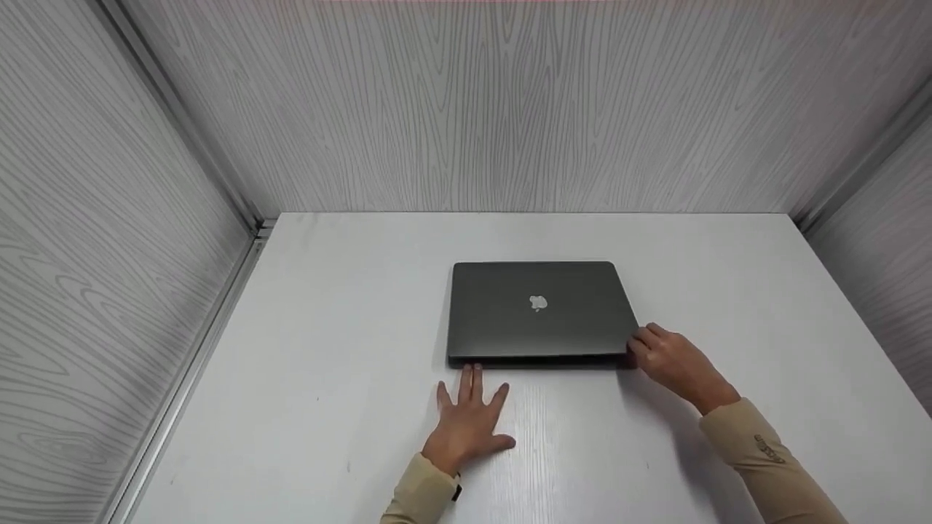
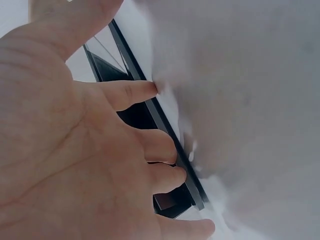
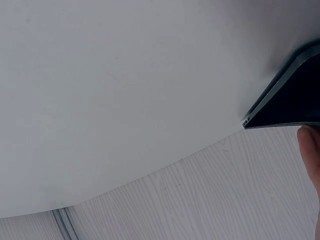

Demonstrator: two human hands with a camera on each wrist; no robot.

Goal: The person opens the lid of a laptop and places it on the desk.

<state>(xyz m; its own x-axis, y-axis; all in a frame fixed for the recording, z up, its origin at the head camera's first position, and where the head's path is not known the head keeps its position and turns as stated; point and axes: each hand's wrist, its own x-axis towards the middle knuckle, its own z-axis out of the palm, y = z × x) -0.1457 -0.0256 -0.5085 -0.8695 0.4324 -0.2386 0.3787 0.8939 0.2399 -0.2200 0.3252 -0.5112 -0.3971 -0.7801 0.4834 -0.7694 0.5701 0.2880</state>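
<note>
Tan left sleeve (image 1: 421,489) closest, then my left hand (image 1: 466,431), fingers spread wide over the white table (image 1: 328,327), two fingertips at the near edge of the laptop (image 1: 540,326). It lies straight ahead of that hand, long axis running left to right, its lid (image 1: 542,313) slightly raised along the near side. Furthest right, my right hand (image 1: 670,362) grips the lid's near right corner, so it's nearer that corner than my left.

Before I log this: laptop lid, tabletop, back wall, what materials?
Laptop lid: probably metal, satin dark gray; smooth with soft sheen.
Tabletop: likely laminate or painted board, white, semi-gloss; pale reflections show.
Back wall: wood-look panel, gray streaks, matte; printed or real grain unclear.
</note>
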